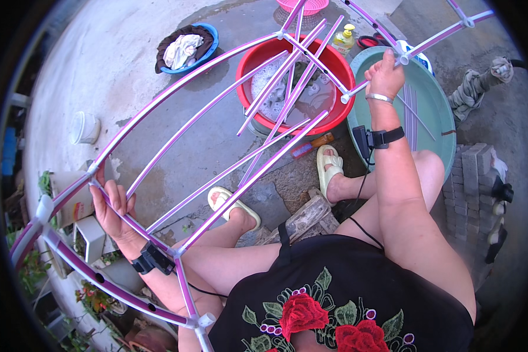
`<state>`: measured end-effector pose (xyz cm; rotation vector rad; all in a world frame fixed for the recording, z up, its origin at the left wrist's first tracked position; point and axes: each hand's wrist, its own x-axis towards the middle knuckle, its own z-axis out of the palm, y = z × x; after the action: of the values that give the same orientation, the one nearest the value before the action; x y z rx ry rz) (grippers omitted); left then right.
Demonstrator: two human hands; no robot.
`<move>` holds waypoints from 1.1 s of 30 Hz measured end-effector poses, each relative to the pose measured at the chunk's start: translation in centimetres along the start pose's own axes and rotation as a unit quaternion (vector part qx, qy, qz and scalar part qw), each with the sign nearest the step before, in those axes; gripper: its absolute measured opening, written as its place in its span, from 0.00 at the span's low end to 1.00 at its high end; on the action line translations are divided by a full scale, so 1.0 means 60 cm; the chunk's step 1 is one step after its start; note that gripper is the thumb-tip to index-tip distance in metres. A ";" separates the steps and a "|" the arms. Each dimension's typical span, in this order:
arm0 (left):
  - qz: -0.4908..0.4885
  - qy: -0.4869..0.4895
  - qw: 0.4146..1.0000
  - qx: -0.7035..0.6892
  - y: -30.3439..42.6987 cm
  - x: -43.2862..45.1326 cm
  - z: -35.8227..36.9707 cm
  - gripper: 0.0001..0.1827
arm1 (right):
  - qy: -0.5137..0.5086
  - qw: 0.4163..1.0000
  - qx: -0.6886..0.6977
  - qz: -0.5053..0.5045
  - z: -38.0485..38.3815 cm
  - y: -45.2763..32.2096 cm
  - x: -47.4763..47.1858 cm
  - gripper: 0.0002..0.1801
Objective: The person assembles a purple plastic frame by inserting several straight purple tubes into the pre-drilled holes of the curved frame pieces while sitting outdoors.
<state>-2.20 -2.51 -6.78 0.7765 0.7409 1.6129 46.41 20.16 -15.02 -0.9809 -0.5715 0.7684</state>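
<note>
A frame of purple-and-white striped tubes (pixel 189 72) with pale plastic joints spans the view in front of me. At the lower left my left hand (pixel 114 211) is on a tube just below a joint, thumb and fingers around it. My right hand (pixel 385 77), at the upper right, grips a short tube between two joints. Several striped rods (pixel 251 165) cross over a red basin (pixel 350 79) holding sudsy water and a dark cloth. More thin rods lie in a green tub (pixel 446 110) under my right forearm.
A blue basin (pixel 211 48) with cloths stands upper left, a white bucket (pixel 86 127) below it. A yellow pump bottle (pixel 343 39) and pink basket (pixel 306 6) are behind the red basin. A brush (pixel 310 146) lies near my foot; stacked bricks (pixel 466 185) stand right, plants (pixel 97 299) lower left.
</note>
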 end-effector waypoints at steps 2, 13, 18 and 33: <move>-0.001 0.003 1.000 0.000 -0.002 0.002 0.000 0.28 | -0.005 1.000 0.002 0.003 0.000 -0.003 -0.002 0.15; -0.005 0.006 1.000 0.008 0.000 -0.001 0.000 0.28 | -0.014 1.000 0.016 -0.003 -0.004 -0.007 -0.010 0.21; -0.007 -0.001 1.000 -0.005 0.001 -0.001 -0.004 0.28 | -0.011 1.000 0.008 0.000 -0.007 0.003 -0.016 0.25; -0.028 0.010 0.999 -0.013 -0.002 -0.001 -0.015 0.28 | -0.006 0.999 -0.002 0.037 -0.027 0.038 -0.043 0.24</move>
<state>-2.82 -2.62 -7.41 0.7165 0.7486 1.5783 45.32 18.06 -17.99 -1.0057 -0.5501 0.8396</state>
